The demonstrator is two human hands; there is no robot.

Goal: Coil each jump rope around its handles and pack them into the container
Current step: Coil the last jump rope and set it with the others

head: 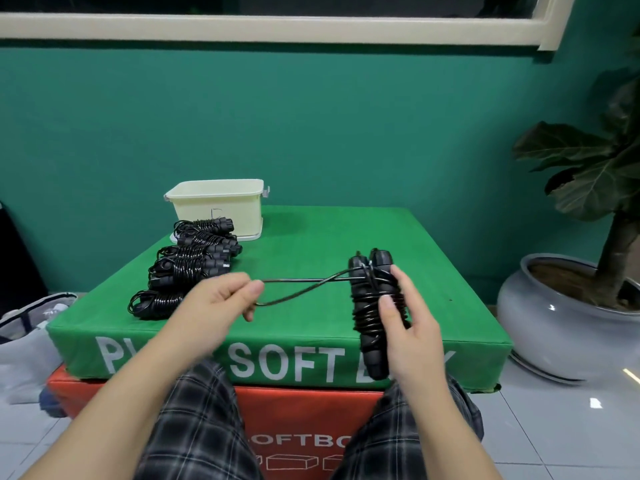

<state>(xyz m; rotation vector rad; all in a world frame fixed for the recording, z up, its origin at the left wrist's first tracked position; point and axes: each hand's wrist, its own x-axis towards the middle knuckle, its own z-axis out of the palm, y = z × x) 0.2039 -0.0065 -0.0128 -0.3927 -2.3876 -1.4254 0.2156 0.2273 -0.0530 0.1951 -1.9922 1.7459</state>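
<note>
My right hand [405,327] grips a pair of black jump rope handles [369,306], held together upright, with black rope wound round their middle. A loose loop of that rope [301,289] runs left to my left hand [221,299], which pinches its end between thumb and fingers. Both hands hover over the front of the green soft box [311,244]. Several coiled black jump ropes [194,261] lie in a row on the box's left side. A cream plastic container [221,206] stands at the back left corner, behind the coils.
The green box sits on a red soft box [304,420]. A potted plant in a grey pot [561,320] stands on the floor at the right. A white bag [27,344] lies on the floor at the left. My plaid-trousered legs are below the boxes.
</note>
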